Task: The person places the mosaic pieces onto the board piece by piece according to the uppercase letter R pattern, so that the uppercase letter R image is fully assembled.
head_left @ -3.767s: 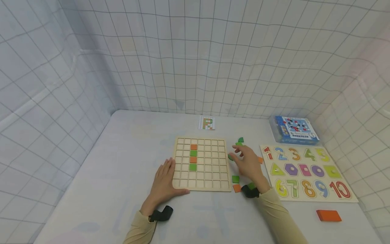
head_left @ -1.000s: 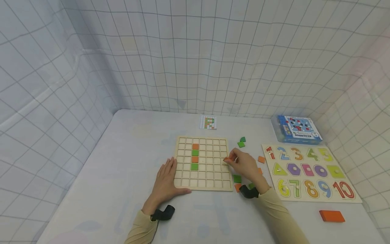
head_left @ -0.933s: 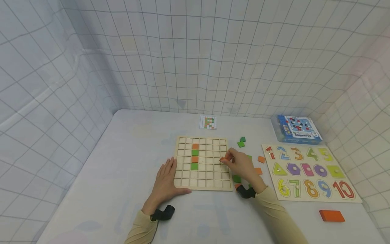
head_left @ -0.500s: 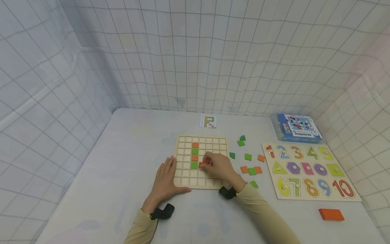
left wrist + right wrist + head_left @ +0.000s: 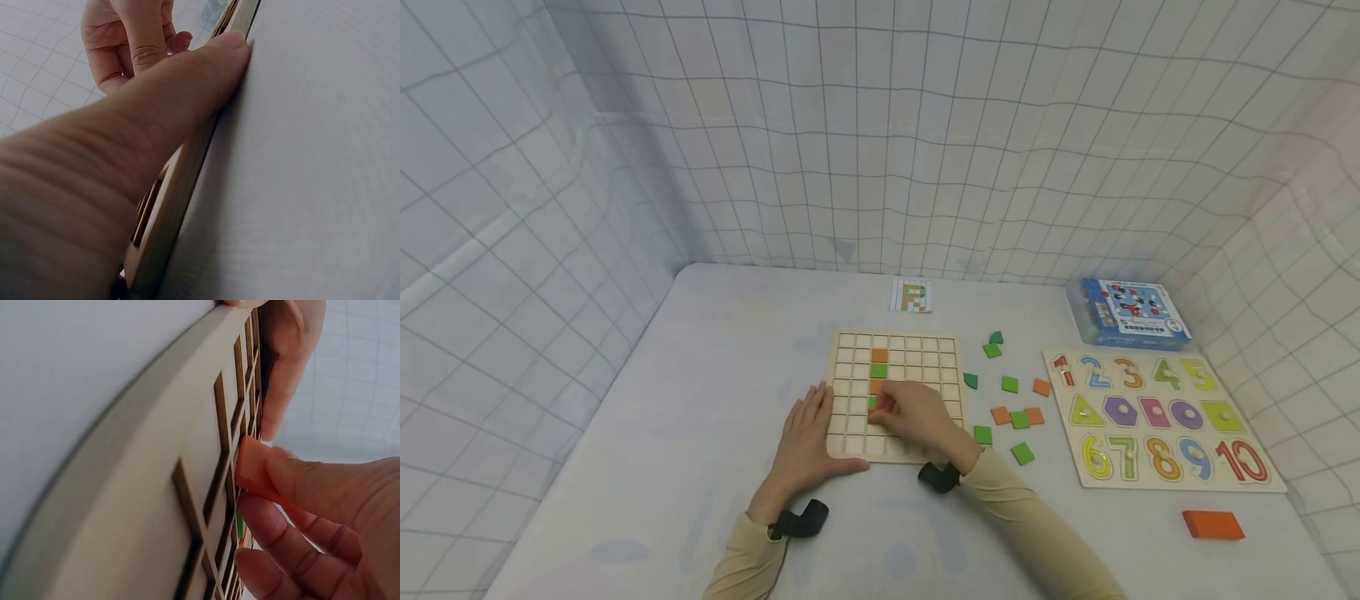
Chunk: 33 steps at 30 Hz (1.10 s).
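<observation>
Right wrist view: the thumb and finger of the right hand pinch an orange tile against the grid board. Head view: cells just beyond hold a column of orange and green tiles; the left hand, thumb spread, borders the board. Left wrist view: that thumb touches the rim.
</observation>
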Available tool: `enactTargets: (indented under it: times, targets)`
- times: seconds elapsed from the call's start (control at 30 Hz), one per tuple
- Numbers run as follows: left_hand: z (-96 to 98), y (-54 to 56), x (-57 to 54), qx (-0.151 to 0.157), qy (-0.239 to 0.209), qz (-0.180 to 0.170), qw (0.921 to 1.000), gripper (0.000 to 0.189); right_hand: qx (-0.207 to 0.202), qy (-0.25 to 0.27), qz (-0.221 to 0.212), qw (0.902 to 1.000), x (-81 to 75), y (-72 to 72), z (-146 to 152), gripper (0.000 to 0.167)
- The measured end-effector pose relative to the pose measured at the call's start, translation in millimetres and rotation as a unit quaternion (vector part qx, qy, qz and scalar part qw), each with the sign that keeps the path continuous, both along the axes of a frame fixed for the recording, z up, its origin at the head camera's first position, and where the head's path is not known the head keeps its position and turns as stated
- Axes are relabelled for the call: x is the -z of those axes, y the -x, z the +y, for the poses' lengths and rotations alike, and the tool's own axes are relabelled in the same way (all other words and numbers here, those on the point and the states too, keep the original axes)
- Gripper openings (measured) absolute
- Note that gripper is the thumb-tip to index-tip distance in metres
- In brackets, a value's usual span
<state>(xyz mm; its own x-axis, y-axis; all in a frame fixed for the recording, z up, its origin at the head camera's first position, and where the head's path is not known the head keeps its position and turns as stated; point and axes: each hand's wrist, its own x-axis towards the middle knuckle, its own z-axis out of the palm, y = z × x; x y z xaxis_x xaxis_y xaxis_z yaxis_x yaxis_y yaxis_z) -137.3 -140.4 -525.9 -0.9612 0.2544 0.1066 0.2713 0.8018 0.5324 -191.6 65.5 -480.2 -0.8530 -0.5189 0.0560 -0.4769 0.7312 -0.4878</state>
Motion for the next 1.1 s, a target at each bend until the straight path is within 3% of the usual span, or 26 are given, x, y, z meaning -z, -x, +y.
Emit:
enactTargets:
  times: [0.47, 1.1]
  targets:
    - [0.0, -2.3, -0.3, -0.002, -0.003, -0.003, 1.0000, 0.125, 0.003, -0.030, 0.005, 0.9995, 0.6, -4.9, -2.3, 0.016]
    - [0.9, -1.6, -0.9, -0.002, -0.005, 0.001, 1.0000, 0.124, -0.003, -0.030, 0.000, 0.9995, 2.2, -5.7, 0.5, 0.011]
